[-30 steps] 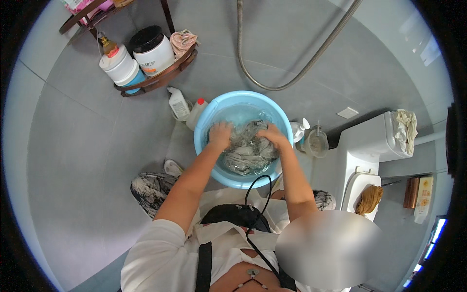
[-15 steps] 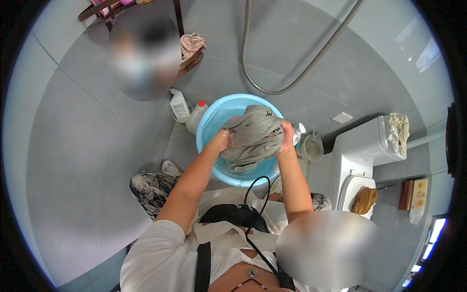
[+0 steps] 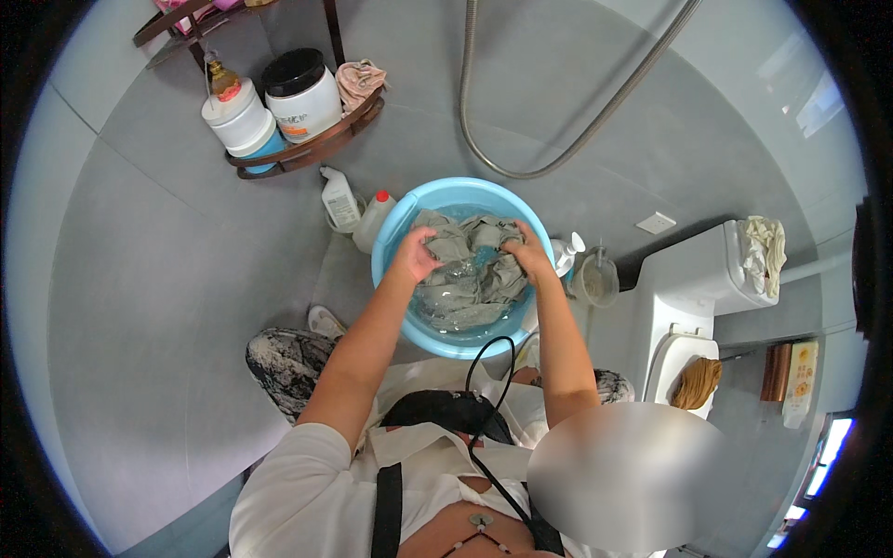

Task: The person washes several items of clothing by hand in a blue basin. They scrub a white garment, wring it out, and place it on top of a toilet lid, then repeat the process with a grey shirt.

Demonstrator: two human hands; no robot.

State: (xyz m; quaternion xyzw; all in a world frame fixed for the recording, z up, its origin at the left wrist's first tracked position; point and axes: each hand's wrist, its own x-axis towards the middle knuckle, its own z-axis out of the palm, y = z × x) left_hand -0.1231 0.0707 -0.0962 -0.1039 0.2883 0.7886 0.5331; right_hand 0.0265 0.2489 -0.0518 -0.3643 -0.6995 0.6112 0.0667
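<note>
While water fills the round, smooth blue plastic basin [image 3: 395, 244] on grey floor tile, a sodden, crumpled grey cloth [image 3: 465, 274] lies inside; left hand [image 3: 420, 253] and right hand [image 3: 526, 253] each clench its wrinkled folds.

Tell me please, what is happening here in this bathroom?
A person is washing clothing by hand. Both hands grip a grey wet garment over a light blue basin of water on the tiled floor: the left hand holds its left side, the right hand its right side. Two plastic bottles stand beside the basin, and a corner rack with jars hangs behind. A white toilet is to the right.
</note>
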